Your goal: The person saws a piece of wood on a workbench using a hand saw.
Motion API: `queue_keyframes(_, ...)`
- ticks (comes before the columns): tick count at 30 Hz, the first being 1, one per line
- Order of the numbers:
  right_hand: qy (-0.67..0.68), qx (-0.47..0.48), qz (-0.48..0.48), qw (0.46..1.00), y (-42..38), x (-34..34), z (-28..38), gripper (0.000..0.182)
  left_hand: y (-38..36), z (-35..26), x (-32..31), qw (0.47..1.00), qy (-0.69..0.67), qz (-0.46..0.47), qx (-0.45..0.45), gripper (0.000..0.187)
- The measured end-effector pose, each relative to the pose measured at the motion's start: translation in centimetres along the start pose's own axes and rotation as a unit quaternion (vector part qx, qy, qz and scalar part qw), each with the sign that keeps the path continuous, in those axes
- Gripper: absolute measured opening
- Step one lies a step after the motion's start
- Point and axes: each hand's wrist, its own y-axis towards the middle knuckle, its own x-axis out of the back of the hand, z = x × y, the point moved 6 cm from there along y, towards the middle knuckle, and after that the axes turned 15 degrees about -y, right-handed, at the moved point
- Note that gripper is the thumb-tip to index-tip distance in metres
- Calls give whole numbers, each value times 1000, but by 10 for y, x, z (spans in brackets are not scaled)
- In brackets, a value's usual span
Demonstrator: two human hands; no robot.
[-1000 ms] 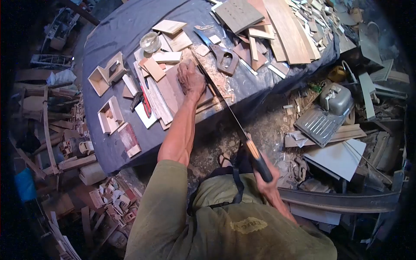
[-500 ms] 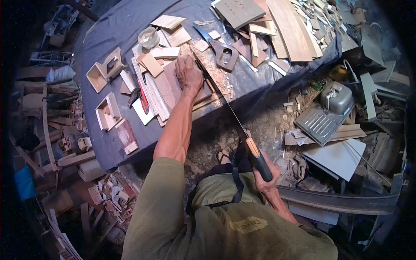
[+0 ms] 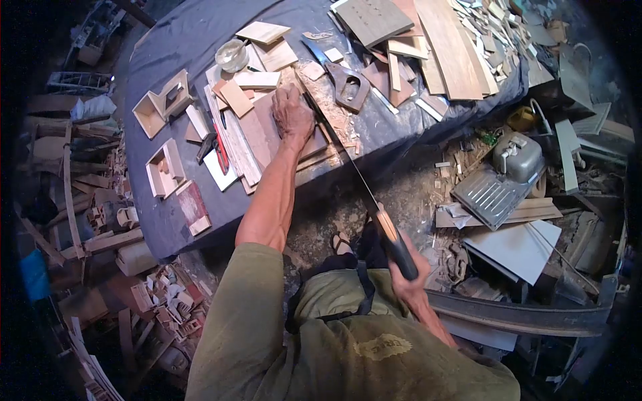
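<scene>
Your left hand (image 3: 292, 115) lies flat, palm down, pressing on a wooden board (image 3: 267, 130) at the near edge of the table (image 3: 174, 40). Your right hand (image 3: 406, 271) is closed around the dark handle of a handsaw (image 3: 358, 180), down at about 5 o'clock from the left hand and well off the table edge. The saw's long blade runs up toward 11 o'clock and meets the board just beside your left fingers (the teeth themselves are too fine to make out). Pale sawdust (image 3: 331, 107) lies on the cloth at 2 o'clock of the left hand.

At 9 o'clock of the pressing hand, a red-handled tool (image 3: 221, 155) rests on a stack of thin boards. Farther out at 9 o'clock stand two small open wooden boxes (image 3: 165, 170). At 11 o'clock sits a glass jar (image 3: 232, 55). At 1 o'clock a second saw (image 3: 341, 79) lies flat, and past it a pile of planks and offcuts (image 3: 441, 47). On the ground at 3 o'clock lies a metal sink (image 3: 501, 177).
</scene>
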Motion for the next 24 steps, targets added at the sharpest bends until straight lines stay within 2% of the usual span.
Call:
queue_keyframes(2, 9, 15, 1, 1000, 40, -17, 16, 65, 0, 2, 0, 1000, -3, -9, -16, 12)
queue_keyframes(4, 42, -27, 44, 998, 56, -28, 13, 67, -6, 6, -1, 1000, 11, -14, -15, 12)
queue_keyframes(5, 24, -2, 20, 1000, 55, -21, 20, 63, 0, 7, -4, 1000, 15, -21, -17, 13)
queue_keyframes(9, -18, -2, 5, 1000, -16, 9, -4, 60, 0, -2, 2, 1000, -3, -14, -2, 13)
queue_keyframes(11, -30, -9, 3, 999, -25, 14, -6, 58, 0, -3, 5, 1000, -4, -1, -5, 14)
queue_keyframes(14, -8, 15, 1, 1000, 33, -8, 11, 58, 0, 0, 2, 997, -29, -51, -50, 14)
queue_keyframes(16, 65, -75, 59, 993, 59, -29, 13, 62, -4, 0, 4, 999, -10, -26, -25, 14)
queue_keyframes(17, 44, -46, 50, 997, 59, -26, 15, 61, 0, -2, 3, 1000, -3, -17, -16, 14)
queue_keyframes(22, -23, 28, 18, 999, -20, 14, -4, 57, 1, -1, 3, 1000, -4, -14, -3, 15)
queue_keyframes(24, -14, 0, 23, 1000, -18, 15, 2, 54, 0, -3, 4, 999, -23, -15, -17, 15)
